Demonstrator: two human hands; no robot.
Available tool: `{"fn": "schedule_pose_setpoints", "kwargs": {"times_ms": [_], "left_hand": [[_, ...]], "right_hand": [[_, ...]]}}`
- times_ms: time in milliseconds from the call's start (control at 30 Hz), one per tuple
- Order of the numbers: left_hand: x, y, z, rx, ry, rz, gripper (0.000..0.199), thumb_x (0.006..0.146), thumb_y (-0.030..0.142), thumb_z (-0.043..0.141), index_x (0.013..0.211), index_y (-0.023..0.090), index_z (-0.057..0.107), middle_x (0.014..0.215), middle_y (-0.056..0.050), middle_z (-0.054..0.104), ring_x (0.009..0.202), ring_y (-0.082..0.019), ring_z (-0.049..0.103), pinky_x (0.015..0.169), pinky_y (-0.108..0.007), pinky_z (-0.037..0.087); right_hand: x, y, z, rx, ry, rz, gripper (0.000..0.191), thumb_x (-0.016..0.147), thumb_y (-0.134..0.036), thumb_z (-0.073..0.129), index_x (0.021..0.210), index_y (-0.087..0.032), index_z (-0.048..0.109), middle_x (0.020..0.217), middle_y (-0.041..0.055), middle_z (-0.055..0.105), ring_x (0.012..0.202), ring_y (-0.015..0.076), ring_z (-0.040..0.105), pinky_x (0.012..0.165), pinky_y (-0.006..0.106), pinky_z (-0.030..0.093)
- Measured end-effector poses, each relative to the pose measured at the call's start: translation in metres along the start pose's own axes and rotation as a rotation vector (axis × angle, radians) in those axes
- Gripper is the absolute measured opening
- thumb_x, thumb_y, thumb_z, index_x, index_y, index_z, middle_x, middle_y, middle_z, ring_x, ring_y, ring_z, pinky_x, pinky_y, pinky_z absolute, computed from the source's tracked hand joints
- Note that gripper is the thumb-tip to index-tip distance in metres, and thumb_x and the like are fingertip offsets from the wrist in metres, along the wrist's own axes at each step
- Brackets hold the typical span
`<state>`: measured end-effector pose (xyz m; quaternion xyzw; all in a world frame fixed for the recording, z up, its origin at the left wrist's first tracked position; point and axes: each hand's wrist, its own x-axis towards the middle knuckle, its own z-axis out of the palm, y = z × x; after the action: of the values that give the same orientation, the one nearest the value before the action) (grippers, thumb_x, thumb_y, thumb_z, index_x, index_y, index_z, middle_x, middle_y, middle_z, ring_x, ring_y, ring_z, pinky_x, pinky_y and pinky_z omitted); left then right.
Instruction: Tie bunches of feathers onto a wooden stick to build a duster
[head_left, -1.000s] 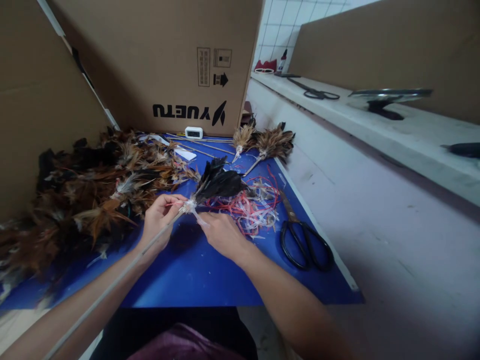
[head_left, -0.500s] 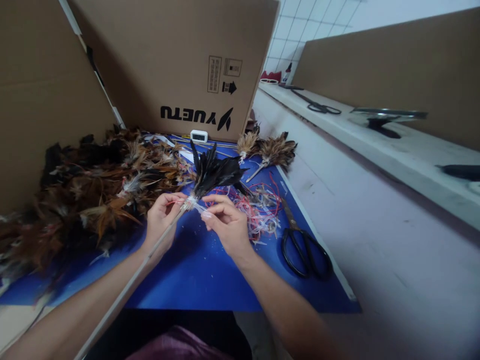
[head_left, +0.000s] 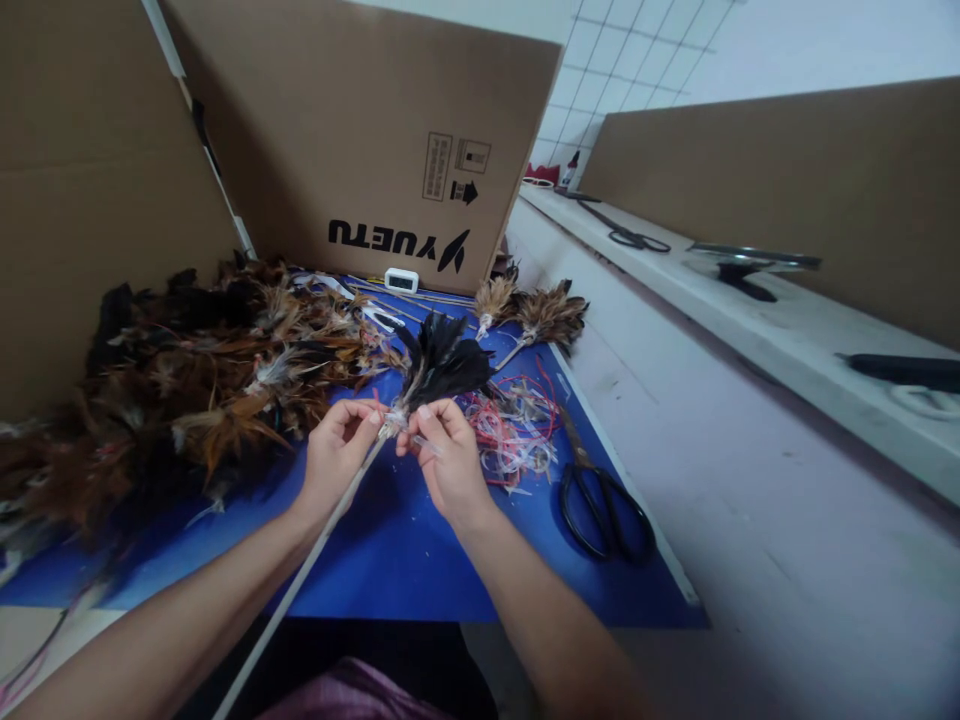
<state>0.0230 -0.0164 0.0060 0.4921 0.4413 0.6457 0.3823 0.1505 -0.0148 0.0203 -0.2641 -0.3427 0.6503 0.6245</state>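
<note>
A feather duster with black feathers (head_left: 446,365) slants away from me, its thin stick (head_left: 300,580) running down past my left wrist toward my body. Whitish plastic strip (head_left: 395,420) is wound around the base of the feathers. Beside this binding on the left, my left hand (head_left: 341,450) is closed in a pinch, with a bit of red string (head_left: 375,397) at its fingertips. Close on the other side, my right hand (head_left: 450,455) pinches a loose end of the clear plastic strip between thumb and fingers. Part of the binding is hidden by the fingers.
A large heap of brown and black feather bunches (head_left: 187,390) covers the left of the blue table (head_left: 375,570). Tangled red and clear string scraps (head_left: 517,430) and black-handled scissors (head_left: 604,505) lie right. Two brown feather bundles (head_left: 551,315) rest behind, near a cardboard panel (head_left: 360,130).
The right hand has turned and come in closer to the binding, its fingers now more curled. The feathered head has shifted slightly right and down in view.
</note>
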Motion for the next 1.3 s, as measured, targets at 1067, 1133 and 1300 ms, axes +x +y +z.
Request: {"fn": "schedule_pose_setpoints", "kwargs": {"times_ms": [1067, 1133, 1300], "left_hand": [[-0.002, 0.007, -0.001, -0.150, -0.041, -0.245, 0.019, 0.068, 0.029, 0.077, 0.071, 0.015, 0.065, 0.100, -0.007, 0.069, 0.075, -0.014, 0.063, 0.073, -0.029, 0.050], [-0.002, 0.006, -0.002, -0.178, -0.065, -0.249, 0.020, 0.069, 0.030, 0.077, 0.071, 0.015, 0.065, 0.099, -0.007, 0.069, 0.074, -0.014, 0.063, 0.072, -0.029, 0.051], [-0.003, 0.010, -0.004, -0.187, -0.129, -0.260, 0.020, 0.071, 0.031, 0.076, 0.071, 0.014, 0.065, 0.099, -0.008, 0.068, 0.074, -0.016, 0.065, 0.069, -0.030, 0.053]], "right_hand": [[0.005, 0.008, -0.016, 0.201, -0.062, 0.326, 0.014, 0.074, -0.018, 0.069, 0.078, -0.017, 0.055, 0.060, -0.0042, 0.059, 0.056, 0.0109, 0.062, 0.057, 0.026, 0.058], [0.005, 0.011, -0.018, 0.185, -0.060, 0.349, 0.016, 0.074, -0.021, 0.071, 0.077, -0.017, 0.057, 0.058, -0.0045, 0.058, 0.053, 0.0103, 0.061, 0.053, 0.023, 0.056], [0.006, 0.015, -0.019, 0.125, -0.058, 0.317, 0.021, 0.068, -0.024, 0.078, 0.069, -0.016, 0.058, 0.055, -0.0043, 0.055, 0.050, 0.0096, 0.057, 0.049, 0.023, 0.054]]}}
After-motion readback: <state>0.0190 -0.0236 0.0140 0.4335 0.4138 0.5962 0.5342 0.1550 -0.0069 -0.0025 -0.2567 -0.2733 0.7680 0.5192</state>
